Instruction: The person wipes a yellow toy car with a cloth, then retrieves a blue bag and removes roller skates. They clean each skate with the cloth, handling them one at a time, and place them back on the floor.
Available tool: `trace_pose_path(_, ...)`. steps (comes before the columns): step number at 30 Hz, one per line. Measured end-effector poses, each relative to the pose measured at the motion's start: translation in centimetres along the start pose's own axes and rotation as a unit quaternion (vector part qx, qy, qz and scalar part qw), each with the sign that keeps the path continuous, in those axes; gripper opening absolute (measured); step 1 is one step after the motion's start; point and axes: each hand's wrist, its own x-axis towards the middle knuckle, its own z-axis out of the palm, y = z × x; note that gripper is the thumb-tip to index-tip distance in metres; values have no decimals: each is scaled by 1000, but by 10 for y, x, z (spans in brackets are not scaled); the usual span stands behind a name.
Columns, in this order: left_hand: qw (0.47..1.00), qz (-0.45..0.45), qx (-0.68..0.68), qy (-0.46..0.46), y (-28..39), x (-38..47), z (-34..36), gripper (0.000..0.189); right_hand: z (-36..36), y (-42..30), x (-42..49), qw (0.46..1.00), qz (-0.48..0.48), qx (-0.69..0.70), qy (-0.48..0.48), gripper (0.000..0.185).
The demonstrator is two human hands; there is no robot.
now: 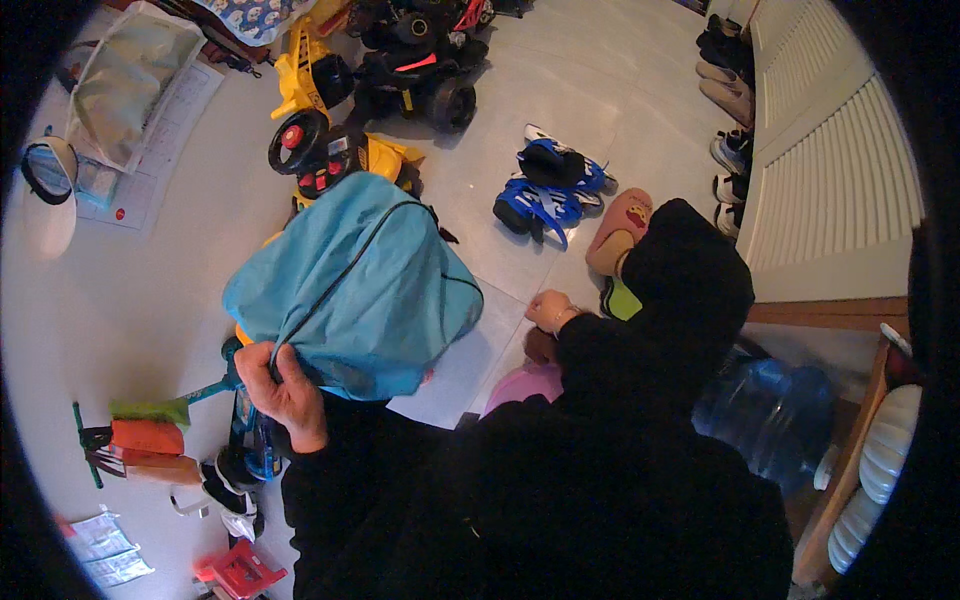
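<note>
My left hand (289, 394) grips the lower edge of a light blue fabric bag (367, 292) with black piping. The bag hangs bunched in front of me and covers part of a yellow ride-on toy (382, 157). Down by my raised knee is my right hand (551, 311), its fingers curled in; whether anything is inside them is hidden. Close to it are a pink slipper (621, 221) on my foot and a lime-green slipper or insole (621, 300). Below that hand lie a brown item (540, 346) and a rounded pink object (521, 386), both partly covered by my sleeve.
Blue and white inline skates (551, 187) lie on the tiles ahead. A black ride-on toy (420, 82) stands farther off. Shoes (727, 150) line the louvred doors (832, 172) at right, near a large water bottle (772, 420). A teal scooter (214, 388) is at left.
</note>
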Motion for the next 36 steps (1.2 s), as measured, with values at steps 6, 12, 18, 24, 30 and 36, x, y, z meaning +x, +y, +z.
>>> trace_pose_path(6,998,-46,-37,30,-2,5,-8,15,-2,-13,-3,982,-75,-40,-171,26)
trace_pose_path(12,996,49,-78,-10,1,-4,-18,22,-34,-97,-6,534,-26,812,-234,49)
trace_pose_path(18,994,31,-84,-65,3,3,-20,18,-70,-108,-16,426,-129,872,-202,56)
trace_pose_path(24,957,207,-36,-200,33,2,-13,24,-36,-54,-10,715,-185,669,-79,46)
trace_pose_path(30,955,286,-13,-73,47,26,-13,23,-13,-31,26,536,-99,829,-127,33)
trace_pose_path(36,971,235,2,-44,46,46,-7,14,-44,-47,15,547,-182,797,-181,36)
